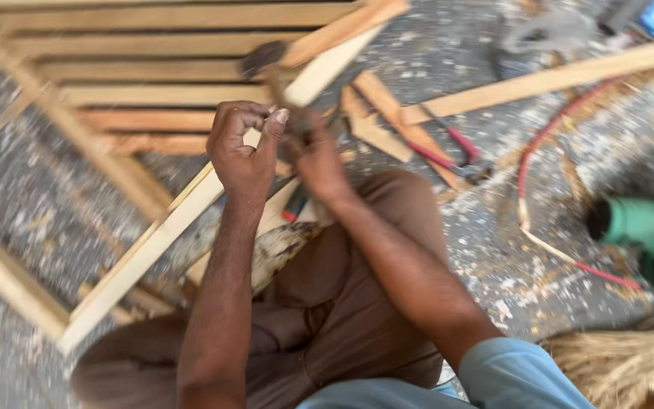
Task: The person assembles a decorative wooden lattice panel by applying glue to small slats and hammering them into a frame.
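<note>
Wooden slat (153,235) under both hands, pliers (452,155) nearby, slatted frame (145,68) behind

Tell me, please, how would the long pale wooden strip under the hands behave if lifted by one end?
The strip looks thin and long, so it is probably light and may flex slightly. Its flat, square-edged faces suggest it would slide rather than roll. The bare, sawdusty wood likely gives the fingers decent grip.

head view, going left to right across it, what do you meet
slatted wooden frame → left hand → right hand → short wood offcuts → red-handled pliers → red cord → green power tool
</note>
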